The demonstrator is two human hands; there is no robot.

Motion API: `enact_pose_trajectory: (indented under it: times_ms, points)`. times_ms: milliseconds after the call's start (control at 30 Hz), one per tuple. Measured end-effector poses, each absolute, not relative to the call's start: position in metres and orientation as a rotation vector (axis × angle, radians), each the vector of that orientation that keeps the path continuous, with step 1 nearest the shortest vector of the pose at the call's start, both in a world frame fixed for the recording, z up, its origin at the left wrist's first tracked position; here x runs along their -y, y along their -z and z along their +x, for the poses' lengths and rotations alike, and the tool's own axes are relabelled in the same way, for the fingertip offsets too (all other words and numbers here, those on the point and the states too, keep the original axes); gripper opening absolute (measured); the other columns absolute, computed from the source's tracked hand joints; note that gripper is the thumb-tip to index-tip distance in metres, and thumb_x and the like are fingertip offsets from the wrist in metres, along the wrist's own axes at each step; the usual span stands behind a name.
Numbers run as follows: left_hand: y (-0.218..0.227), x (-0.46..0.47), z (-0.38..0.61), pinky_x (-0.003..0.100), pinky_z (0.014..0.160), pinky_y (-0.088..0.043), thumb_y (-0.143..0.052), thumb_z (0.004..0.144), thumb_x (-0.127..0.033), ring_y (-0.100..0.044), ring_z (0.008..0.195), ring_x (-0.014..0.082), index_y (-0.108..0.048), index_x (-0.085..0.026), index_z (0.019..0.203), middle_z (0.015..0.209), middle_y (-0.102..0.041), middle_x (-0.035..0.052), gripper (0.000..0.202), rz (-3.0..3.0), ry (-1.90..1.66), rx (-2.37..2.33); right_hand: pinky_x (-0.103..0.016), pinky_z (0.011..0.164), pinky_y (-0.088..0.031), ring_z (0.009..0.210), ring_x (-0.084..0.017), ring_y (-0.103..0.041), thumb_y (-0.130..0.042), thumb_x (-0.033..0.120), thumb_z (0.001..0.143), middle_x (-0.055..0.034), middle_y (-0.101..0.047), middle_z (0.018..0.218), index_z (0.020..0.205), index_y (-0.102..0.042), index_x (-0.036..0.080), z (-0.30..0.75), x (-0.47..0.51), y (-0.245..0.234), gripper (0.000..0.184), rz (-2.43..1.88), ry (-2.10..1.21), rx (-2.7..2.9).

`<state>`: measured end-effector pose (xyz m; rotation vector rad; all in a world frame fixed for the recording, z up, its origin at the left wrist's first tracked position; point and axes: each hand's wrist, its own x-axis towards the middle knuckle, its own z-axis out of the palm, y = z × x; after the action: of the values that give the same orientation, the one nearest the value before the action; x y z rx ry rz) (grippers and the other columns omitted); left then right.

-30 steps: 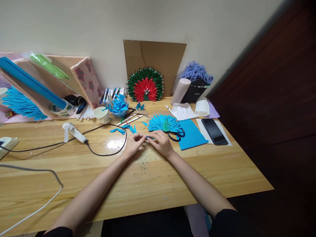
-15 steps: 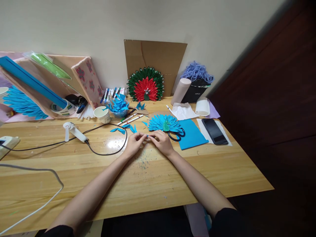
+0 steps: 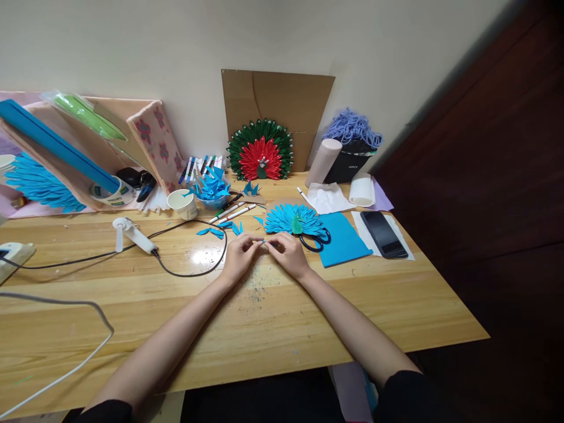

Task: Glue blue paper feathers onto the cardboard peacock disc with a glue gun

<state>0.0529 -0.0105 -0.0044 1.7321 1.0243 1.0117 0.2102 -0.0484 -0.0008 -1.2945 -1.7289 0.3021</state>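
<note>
My left hand (image 3: 239,255) and my right hand (image 3: 288,254) meet over the middle of the wooden table (image 3: 247,329), fingertips pinched together on a small blue paper piece (image 3: 263,242). Just behind them lies a blue paper peacock fan (image 3: 291,218) with a green body. Black-handled scissors (image 3: 315,240) rest beside it on a blue paper sheet (image 3: 341,238). Loose blue paper petals (image 3: 217,231) lie to the left of my hands.
A bowl of blue petals (image 3: 212,191), a paper cup (image 3: 181,204), markers (image 3: 232,212), a glue gun (image 3: 132,234) with its black cord, a red-green peacock fan (image 3: 259,151), a phone (image 3: 382,233), paper rolls, yarn and cardboard stand around.
My hands have drawn slightly closer together and a little farther from me; the visible part of the blue piece between the fingertips has become smaller.
</note>
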Motion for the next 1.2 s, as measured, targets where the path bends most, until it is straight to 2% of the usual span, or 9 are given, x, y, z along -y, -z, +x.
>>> enact_pose_trajectory:
  times_ms: [167,333,567,733,1200]
  points:
    - [0.0065,0.0105,0.0539,0.024,0.056,-0.043,-0.057,0.078,-0.033,-0.056,0.062,0.0127,-0.066,-0.016,0.081,0.083,-0.063,0.0070,0.020,1.748,-1.011,-1.015,-0.032,0.072,-0.046,0.077,-0.018,-0.058,-0.055,0.023,0.082,-0.0043,-0.063,0.076,0.076,-0.060,0.020,0.2093,0.0479,0.0006,0.008,-1.308,-0.306,1.738]
    - [0.0058,0.0119,0.0563,0.021,0.051,-0.038,-0.058,0.076,-0.033,-0.051,0.055,0.0095,-0.064,-0.016,0.077,0.075,-0.061,0.0036,0.018,1.731,-1.006,-1.015,-0.031,0.070,-0.046,0.076,-0.018,-0.056,-0.055,0.020,0.080,-0.0039,-0.062,0.075,0.076,-0.058,0.019,0.2084,0.0471,0.0016,0.005,-1.322,-0.322,1.754]
    - [0.0039,0.0065,0.0557,0.021,0.050,-0.037,-0.062,0.071,-0.035,-0.050,0.052,0.0099,-0.061,-0.015,0.072,0.062,-0.060,0.0010,0.021,1.540,-0.984,-1.065,-0.031,0.071,-0.046,0.077,-0.018,-0.056,-0.054,0.016,0.079,-0.0042,-0.062,0.076,0.079,-0.059,0.019,0.2106,0.0472,-0.0004,0.006,-1.317,-0.290,1.758]
    - [0.0035,0.0054,0.0553,0.022,0.052,-0.039,-0.063,0.070,-0.038,-0.053,0.054,0.0109,-0.061,-0.014,0.073,0.064,-0.062,0.0024,0.024,1.499,-0.982,-1.042,-0.033,0.079,-0.045,0.086,-0.019,-0.056,-0.055,0.020,0.081,-0.0053,-0.064,0.087,0.089,-0.060,0.019,0.2101,0.0491,-0.0024,0.010,-1.266,-0.185,1.815]
    - [-0.0005,0.0080,0.0570,0.023,0.056,-0.044,-0.064,0.071,-0.039,-0.057,0.059,0.0122,-0.063,-0.013,0.076,0.070,-0.064,0.0041,0.026,1.405,-0.942,-0.965,-0.032,0.075,-0.047,0.082,-0.018,-0.058,-0.055,0.021,0.082,-0.0043,-0.066,0.083,0.084,-0.062,0.019,0.2115,0.0489,-0.0001,0.008,-1.271,-0.140,1.787]
